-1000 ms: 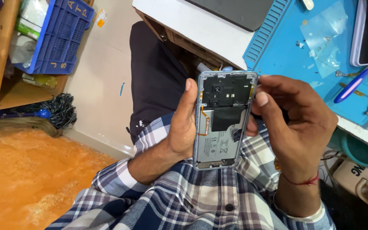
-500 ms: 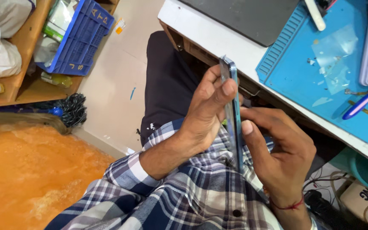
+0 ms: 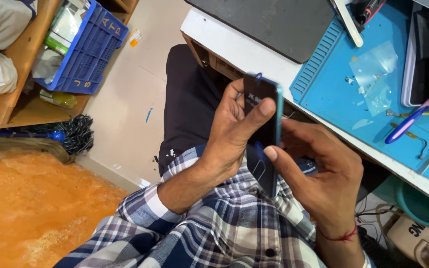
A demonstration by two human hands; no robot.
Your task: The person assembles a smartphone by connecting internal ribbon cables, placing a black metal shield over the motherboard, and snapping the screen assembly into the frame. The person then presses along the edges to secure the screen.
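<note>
1. The left hand (image 3: 229,134) is gripping the phone (image 3: 263,131) from the left, thumb lying across its dark face.
2. The right hand (image 3: 323,173) is clasping the phone's right edge, thumb pressing on the lower face.
3. The phone is being held upright over the lap, just beside the edge of the bench (image 3: 254,52) and its blue mat (image 3: 343,94).

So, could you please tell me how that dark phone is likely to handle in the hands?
The phone looks thin, flat and rigid, so probably stiff and unlikely to roll. Its glossy dark face may be slippery, and probably fragile. Both the left hand and right hand grip it.
</note>
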